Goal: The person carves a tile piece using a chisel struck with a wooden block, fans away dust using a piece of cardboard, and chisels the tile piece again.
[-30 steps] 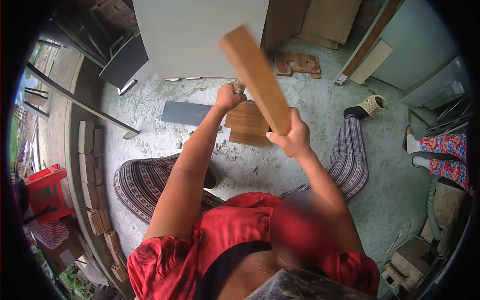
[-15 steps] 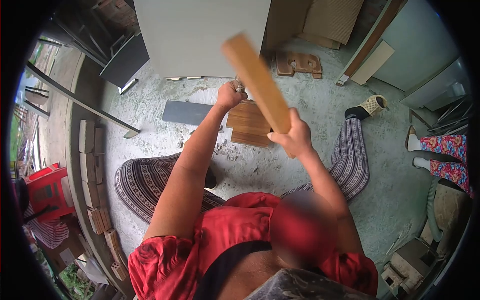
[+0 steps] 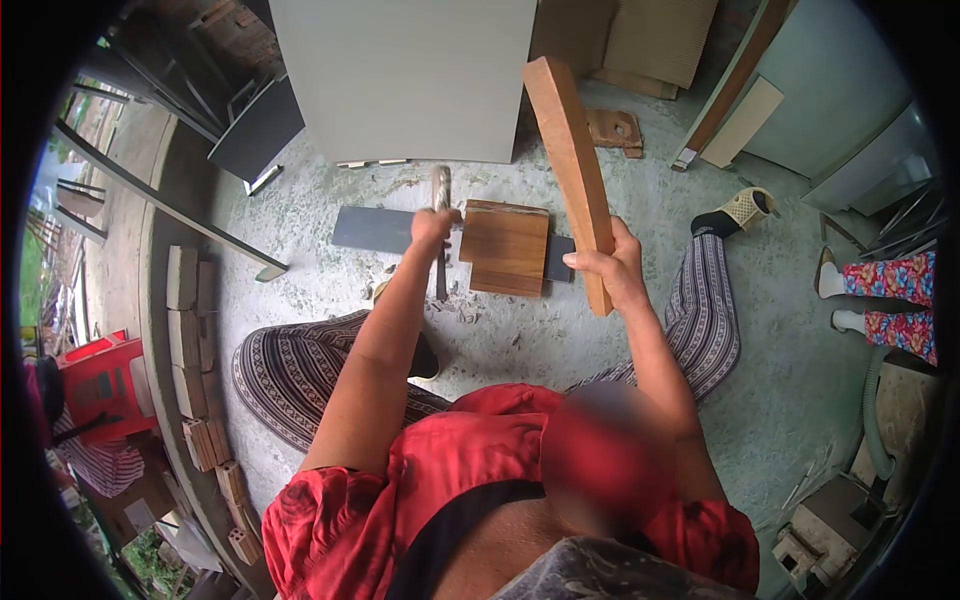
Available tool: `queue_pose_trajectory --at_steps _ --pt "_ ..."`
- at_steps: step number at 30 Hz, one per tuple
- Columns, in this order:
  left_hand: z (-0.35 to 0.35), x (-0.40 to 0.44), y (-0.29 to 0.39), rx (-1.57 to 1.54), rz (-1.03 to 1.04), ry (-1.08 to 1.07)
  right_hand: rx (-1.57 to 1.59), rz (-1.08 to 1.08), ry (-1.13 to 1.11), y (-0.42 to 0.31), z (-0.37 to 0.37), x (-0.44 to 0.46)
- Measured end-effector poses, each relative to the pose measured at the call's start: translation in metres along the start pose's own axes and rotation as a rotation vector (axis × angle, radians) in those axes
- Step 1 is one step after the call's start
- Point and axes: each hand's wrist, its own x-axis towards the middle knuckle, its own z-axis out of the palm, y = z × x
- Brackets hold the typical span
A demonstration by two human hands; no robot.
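My left hand (image 3: 432,228) is closed around a chisel (image 3: 441,272), its pale handle pointing away from me and its dark blade towards me. The chisel is just left of a brown wooden piece (image 3: 506,250) with a stepped left edge. That piece lies over a dark grey board (image 3: 372,229), which shows on both sides of it. In my right hand (image 3: 618,268) I grip a thick wooden bar (image 3: 570,150) near its lower end. The bar is raised to the right of the brown piece and hides part of the floor.
Wood chips (image 3: 465,308) litter the floor near my legs. A large pale panel (image 3: 400,80) stands ahead, with a cut-out wooden scrap (image 3: 615,132) to its right. Bricks (image 3: 185,340) line the left side. Another person's legs (image 3: 888,280) show at the right.
My left hand has moved left with the chisel, away from the far edge of the brown piece. The wooden bar has swung right and stands steeper in view.
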Motion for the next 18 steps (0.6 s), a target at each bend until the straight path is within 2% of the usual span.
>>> queue_pose_trajectory --at_steps 1,2,3,5,7,11,13,18 --pt "0.006 0.014 -0.026 0.168 0.044 0.006 0.018 0.014 -0.004 0.0 0.002 0.0" --pt "0.012 0.015 -0.044 0.209 0.047 -0.06 0.012 0.008 -0.016 -0.001 0.005 0.0" --pt "0.026 0.017 -0.065 0.147 0.086 -0.009 0.023 0.038 -0.038 -0.001 0.007 -0.001" --pt "0.034 -0.014 -0.059 0.006 0.033 -0.213 0.024 0.071 -0.072 -0.001 0.011 -0.002" --pt "0.047 -0.01 -0.071 0.194 0.108 -0.19 0.002 0.087 -0.099 0.001 0.016 -0.002" --pt "0.046 -0.011 -0.075 0.238 0.141 -0.165 0.001 0.108 -0.124 0.01 0.026 0.005" --pt "0.043 -0.011 -0.08 -0.118 0.036 -0.314 -0.014 0.115 -0.128 0.007 0.029 0.007" --pt "0.026 -0.028 -0.109 -0.396 -0.047 -0.259 -0.054 0.066 -0.146 -0.003 0.038 0.013"
